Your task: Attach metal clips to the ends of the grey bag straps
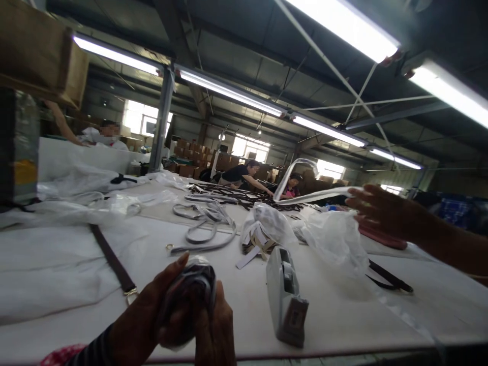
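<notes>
My left hand [160,315] is low at the table's near edge, fingers wrapped round a dark rolled bundle in clear plastic [190,290]. Stretched out to the right, my right hand [381,213] pinches the end of a long strip of clear tape [305,195], which arcs up and leftward above the table. A grey tape dispenser [285,295] stands just right of my left hand. A crumpled plastic bag [335,239] lies under my right hand.
The white table [343,315] carries a brown belt with a buckle [114,264], grey straps [206,229], a bag of strips [263,229] and a heap of dark belts [236,195]. White plastic sheets [57,254] lie left. Other people [244,175] work across the table.
</notes>
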The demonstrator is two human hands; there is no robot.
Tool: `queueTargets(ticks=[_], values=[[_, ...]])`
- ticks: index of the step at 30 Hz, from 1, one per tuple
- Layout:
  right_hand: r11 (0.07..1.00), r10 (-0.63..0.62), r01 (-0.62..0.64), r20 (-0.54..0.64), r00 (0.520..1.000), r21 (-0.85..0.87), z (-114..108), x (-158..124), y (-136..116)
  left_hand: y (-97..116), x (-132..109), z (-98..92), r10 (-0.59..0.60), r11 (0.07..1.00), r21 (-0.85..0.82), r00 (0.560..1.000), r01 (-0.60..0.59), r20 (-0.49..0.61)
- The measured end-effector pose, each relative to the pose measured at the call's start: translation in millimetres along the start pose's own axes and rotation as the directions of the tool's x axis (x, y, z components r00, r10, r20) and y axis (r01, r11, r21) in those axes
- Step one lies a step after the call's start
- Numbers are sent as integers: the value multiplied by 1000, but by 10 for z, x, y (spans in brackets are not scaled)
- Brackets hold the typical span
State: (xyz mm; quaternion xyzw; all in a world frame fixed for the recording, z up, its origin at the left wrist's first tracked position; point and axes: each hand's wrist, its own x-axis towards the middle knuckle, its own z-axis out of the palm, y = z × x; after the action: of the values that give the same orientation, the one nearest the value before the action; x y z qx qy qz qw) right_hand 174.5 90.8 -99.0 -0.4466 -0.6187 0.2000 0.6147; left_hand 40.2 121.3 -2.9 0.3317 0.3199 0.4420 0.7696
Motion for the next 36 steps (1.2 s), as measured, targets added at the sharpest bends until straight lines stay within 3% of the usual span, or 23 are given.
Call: queueTargets(ticks=[3,5,9,13,14,16,19,22,24,25,29,31,33,36], values=[[964,-178,168,-28,984,-205,53,19,213,-63,61,-46,88,996,-19,990,-90,-112],[900,-289,264,-20,957,-348,56,122,259,-106,108,-133,201,980,26,971,-199,-129],[756,-431,421,103,897,-501,-44,499,81,-57,165,-350,284,934,221,959,-282,25],[499,-575,640,328,749,-585,-135,798,-130,302,183,-420,227,857,424,954,-291,196],[439,-583,676,385,716,-592,-140,836,-135,402,198,-436,195,783,537,943,-316,270],[345,-562,731,494,663,-589,-132,869,-74,530,251,-519,154,526,752,914,-397,374],[273,-480,792,636,604,-546,-107,832,119,438,361,-772,201,150,857,864,-493,461],[297,-361,834,754,548,-464,-120,761,245,112,412,-979,212,-38,777,755,-628,620],[376,-269,824,801,536,-425,-176,753,228,-68,389,-987,201,-136,718,691,-683,695],[432,-219,804,817,533,-409,-217,769,195,-119,368,-956,186,-180,704,679,-687,710],[708,-113,659,880,461,-254,-403,906,46,-69,314,-795,130,-256,714,709,-652,693],[786,-106,583,885,454,-205,-465,958,9,26,324,-762,91,-260,704,709,-661,700],[791,-64,555,867,494,-258,-498,991,-8,116,356,-760,43,-274,678,695,-682,717],[719,49,563,839,543,-406,-513,1067,-28,220,436,-794,-26,-302,650,687,-698,726]])
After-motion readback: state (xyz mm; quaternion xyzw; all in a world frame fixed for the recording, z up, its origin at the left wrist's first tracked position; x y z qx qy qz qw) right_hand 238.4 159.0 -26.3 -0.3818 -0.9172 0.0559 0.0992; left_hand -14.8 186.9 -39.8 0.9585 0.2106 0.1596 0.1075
